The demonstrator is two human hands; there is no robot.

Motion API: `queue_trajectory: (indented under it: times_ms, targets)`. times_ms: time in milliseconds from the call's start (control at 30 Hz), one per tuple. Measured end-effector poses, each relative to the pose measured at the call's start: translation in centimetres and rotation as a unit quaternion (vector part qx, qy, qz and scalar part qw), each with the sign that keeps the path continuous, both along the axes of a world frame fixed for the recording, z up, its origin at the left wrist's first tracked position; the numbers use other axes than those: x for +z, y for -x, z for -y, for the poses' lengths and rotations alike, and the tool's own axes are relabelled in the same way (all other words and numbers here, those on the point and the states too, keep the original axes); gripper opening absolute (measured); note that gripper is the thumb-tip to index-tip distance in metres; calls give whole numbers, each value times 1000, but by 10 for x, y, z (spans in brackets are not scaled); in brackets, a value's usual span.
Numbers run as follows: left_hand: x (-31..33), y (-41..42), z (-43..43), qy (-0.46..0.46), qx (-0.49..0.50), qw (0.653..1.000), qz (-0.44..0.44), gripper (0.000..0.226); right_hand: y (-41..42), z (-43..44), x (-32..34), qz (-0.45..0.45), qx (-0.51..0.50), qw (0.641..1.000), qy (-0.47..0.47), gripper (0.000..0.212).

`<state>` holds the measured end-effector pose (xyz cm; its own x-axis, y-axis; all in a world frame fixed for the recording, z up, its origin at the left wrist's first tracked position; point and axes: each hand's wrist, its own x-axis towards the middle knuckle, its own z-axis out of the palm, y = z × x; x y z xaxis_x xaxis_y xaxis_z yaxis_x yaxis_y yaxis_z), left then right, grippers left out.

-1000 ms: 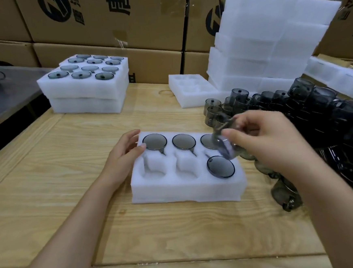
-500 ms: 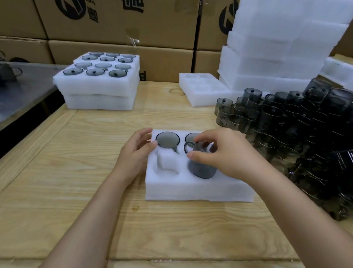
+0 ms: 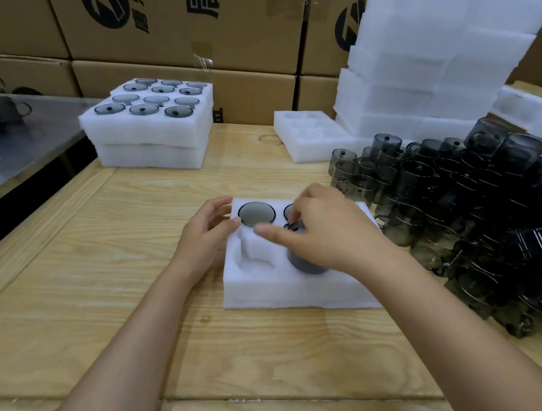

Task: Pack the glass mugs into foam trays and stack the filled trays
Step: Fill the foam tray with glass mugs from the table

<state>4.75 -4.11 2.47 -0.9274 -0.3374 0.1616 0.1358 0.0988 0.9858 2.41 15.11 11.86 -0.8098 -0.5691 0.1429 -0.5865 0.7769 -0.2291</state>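
Note:
A white foam tray (image 3: 269, 286) lies on the wooden table in front of me. My right hand (image 3: 327, 233) grips a smoky grey glass mug (image 3: 303, 261) that sits partly down in the tray's front middle pocket. My left hand (image 3: 205, 236) rests against the tray's left edge with relaxed fingers. A seated mug (image 3: 256, 213) fills the back left pocket, and another shows just behind my right hand. The front left pocket (image 3: 254, 258) holds nothing. The tray's right side is hidden by my hand.
A heap of loose grey mugs (image 3: 477, 208) covers the table's right side. Two stacked filled trays (image 3: 150, 130) stand at the back left. One empty tray (image 3: 313, 137) and a tall pile of foam trays (image 3: 436, 56) stand at the back right, before cardboard boxes.
My right hand carried the mug from the tray's right end to the front middle pocket and lowered it in. The left hand stayed on the tray's edge.

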Motion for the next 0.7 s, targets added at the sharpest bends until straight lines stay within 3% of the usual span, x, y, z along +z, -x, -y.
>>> queue_trajectory:
  times_ms: [67,267,367,467,567,700]
  targets:
    - [0,0,1,-2,-2,1000,0,50,8,12,-1,19,26,999,12,77]
    - [10,-4,-8,31,29,999,-5,45,22,23,-25,89,75,989,-93,73]
    - [36,-13,-27,93,39,990,-97,40,21,23,-34,74,76,989,-105,64]
    - [57,-21,-63,270,-97,949,-131,40,12,21,-45,46,55,992,-106,58]
    - [54,-17,-89,478,-168,861,-37,53,6,17,-44,176,-5,984,-6,66]
    - [55,-20,-90,505,-150,848,-54,57,12,15,-51,7,33,990,-136,72]
